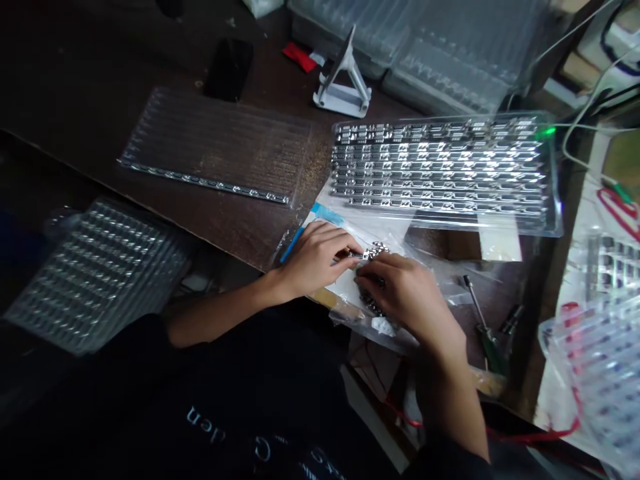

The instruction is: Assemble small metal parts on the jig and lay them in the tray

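My left hand (320,257) pinches a small shiny metal connector (356,254) between thumb and fingertips. Close beside it, my right hand (400,283) has its fingers curled, and its fingertips are near the same piece; what they hold, if anything, is hidden. Around and under the right fingers lies a pile of loose metal connectors (379,249) on a clear plastic bag (350,313). Just beyond both hands, a clear tray (554,200) holds many rows of similar connectors. The upper rows look more jumbled than the lower ones.
At the left, a second clear tray (215,137) has one filled row along its near edge. A phone (229,69), a white stand (343,100) and stacked trays (435,70) lie farther back. A green-handled screwdriver (487,340) is at right. Filled trays (90,273) are stacked lower left.
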{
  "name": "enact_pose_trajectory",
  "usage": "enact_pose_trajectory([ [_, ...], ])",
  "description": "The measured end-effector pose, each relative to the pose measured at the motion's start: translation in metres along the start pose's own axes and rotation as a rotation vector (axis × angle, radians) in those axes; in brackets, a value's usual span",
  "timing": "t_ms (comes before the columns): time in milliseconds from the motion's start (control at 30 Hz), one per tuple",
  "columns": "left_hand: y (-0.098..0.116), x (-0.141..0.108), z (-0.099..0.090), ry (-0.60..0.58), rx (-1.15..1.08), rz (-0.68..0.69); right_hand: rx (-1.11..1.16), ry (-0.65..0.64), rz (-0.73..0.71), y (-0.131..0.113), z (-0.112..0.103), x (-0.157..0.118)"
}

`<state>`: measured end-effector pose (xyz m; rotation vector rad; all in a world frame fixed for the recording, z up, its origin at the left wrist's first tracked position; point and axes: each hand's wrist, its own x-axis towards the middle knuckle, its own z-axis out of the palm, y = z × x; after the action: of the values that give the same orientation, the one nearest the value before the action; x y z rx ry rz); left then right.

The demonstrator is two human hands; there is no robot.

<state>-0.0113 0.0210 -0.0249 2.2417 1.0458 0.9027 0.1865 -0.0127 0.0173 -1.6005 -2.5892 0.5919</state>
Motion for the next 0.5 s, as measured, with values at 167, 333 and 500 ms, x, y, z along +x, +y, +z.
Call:
enact_pose_trajectory([
  [167, -0.0036, -0.0004, 0.0057, -0.008, 0.036, -0.051, -0.065, -0.009, -0.002, -0.003, 0.0037, 0.0013],
  [333, -0.0041, -0.0023, 0.0062, -0.004, 0.058, -0.065, -0.103, -0.071, 0.029, -0.0051, 0.0023, -0.0001],
  [500, -0.002, -0.0016, 0.0059, -0.036, 0.081, -0.089, 0.155, 0.032, 0.0, 0.0031, -0.0016, -0.0071],
])
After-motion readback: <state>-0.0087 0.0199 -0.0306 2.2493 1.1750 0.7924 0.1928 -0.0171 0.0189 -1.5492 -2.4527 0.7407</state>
